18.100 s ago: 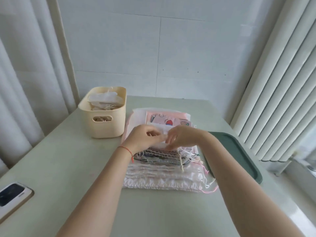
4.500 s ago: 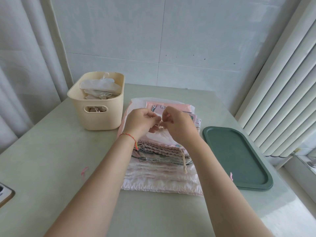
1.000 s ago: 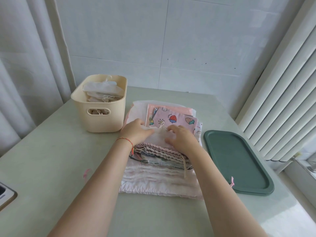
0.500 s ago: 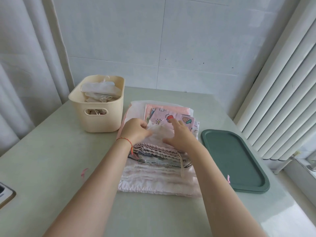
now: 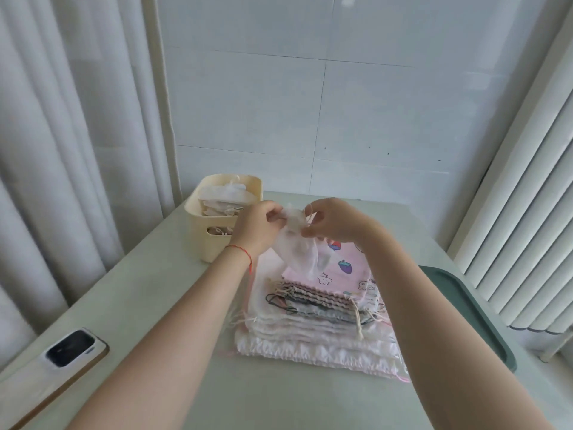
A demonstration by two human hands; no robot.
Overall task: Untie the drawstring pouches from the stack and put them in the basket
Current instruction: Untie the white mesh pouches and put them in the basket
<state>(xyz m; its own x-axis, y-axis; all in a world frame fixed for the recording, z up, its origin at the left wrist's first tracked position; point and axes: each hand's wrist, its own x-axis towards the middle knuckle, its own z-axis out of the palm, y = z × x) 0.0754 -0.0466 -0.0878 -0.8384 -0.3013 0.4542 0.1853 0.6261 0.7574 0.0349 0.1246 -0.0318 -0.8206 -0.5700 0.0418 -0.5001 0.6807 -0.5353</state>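
Both hands pinch the sheer white pouch (image 5: 296,243) by its top: left hand (image 5: 259,228), right hand (image 5: 331,221). Pouch hangs above the stack (image 5: 316,324). Basket (image 5: 217,212) just left of left hand, rim unobstructed; green tray (image 5: 471,311) far right.

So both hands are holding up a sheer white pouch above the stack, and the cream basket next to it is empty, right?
Not quite. The head view shows both the left hand and right hand holding the sheer white pouch above the stack, but the cream basket is not empty: white pouches already lie inside.
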